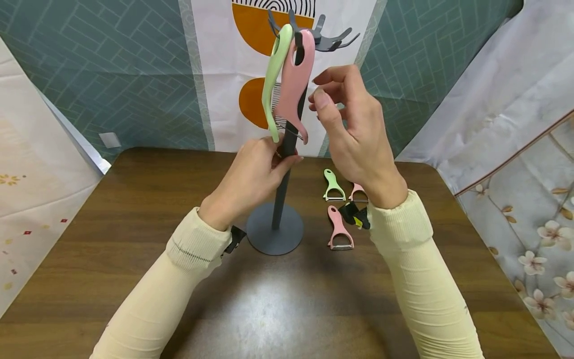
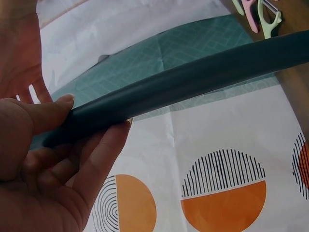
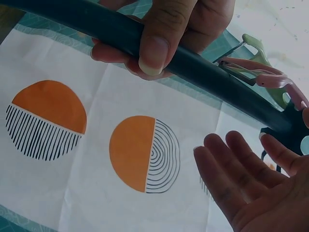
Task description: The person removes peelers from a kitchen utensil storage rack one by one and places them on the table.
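Note:
A dark grey stand rises from its round base (image 1: 274,242), its pole (image 1: 281,199) leaning slightly to the right. Below the hooks, my left hand (image 1: 251,172) grips the pole, thumb on one side and fingers on the other; the left wrist view shows the grip on the pole (image 2: 183,87) closely. From the hooks (image 1: 329,44) at the top hang a light green peeler (image 1: 274,85) and a pink peeler (image 1: 293,85), side by side. Just right of the pink one, my right hand (image 1: 354,124) is raised with loosely bent fingers, holding nothing; its fingers (image 3: 251,169) stand apart from the pole.
On the brown wooden table (image 1: 134,239), right of the base, lie a green peeler (image 1: 330,178) and a pink peeler (image 1: 336,224). Another pink peeler (image 1: 356,188) is partly hidden by my right wrist. A patterned cloth (image 1: 219,99) hangs behind the table.

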`<action>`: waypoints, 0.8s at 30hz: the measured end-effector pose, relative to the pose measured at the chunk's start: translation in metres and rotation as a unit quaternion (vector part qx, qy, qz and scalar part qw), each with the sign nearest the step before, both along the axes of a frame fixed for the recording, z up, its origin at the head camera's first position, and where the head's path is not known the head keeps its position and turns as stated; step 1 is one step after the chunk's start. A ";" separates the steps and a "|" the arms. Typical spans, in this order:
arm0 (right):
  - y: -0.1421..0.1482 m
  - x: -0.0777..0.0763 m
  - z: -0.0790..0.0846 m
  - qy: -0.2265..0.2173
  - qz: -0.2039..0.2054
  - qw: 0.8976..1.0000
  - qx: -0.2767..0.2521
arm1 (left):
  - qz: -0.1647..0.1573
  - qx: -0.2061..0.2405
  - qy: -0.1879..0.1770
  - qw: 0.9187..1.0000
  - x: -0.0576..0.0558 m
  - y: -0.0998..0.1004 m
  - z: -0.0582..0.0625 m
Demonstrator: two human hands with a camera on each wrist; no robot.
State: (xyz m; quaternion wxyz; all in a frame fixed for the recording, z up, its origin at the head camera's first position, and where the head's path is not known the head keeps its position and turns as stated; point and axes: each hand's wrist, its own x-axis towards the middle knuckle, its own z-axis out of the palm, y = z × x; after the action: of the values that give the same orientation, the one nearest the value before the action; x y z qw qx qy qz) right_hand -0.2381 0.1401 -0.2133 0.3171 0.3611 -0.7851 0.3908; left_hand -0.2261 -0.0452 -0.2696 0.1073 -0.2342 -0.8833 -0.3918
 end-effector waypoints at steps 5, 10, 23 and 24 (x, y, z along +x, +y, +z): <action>-0.001 0.001 -0.001 -0.001 -0.004 1.000 0.000 | 0.000 -0.006 -0.004 1.000 0.000 0.000 0.000; -0.002 0.002 0.000 0.015 -0.007 1.000 0.000 | 0.005 -0.009 -0.009 1.000 0.000 -0.003 0.001; -0.011 0.014 0.007 0.062 -0.037 0.997 -0.018 | 0.004 0.005 0.002 1.000 0.001 0.000 0.001; -0.013 0.016 0.007 0.067 -0.037 0.997 -0.024 | 0.003 0.007 0.001 1.000 0.001 0.001 0.001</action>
State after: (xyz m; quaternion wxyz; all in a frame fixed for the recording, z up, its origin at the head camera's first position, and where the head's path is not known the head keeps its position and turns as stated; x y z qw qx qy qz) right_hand -0.2216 0.1269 -0.2064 0.3919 0.3492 -0.7652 0.3728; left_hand -0.2255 -0.0447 -0.2691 0.1112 -0.2310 -0.8812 -0.3972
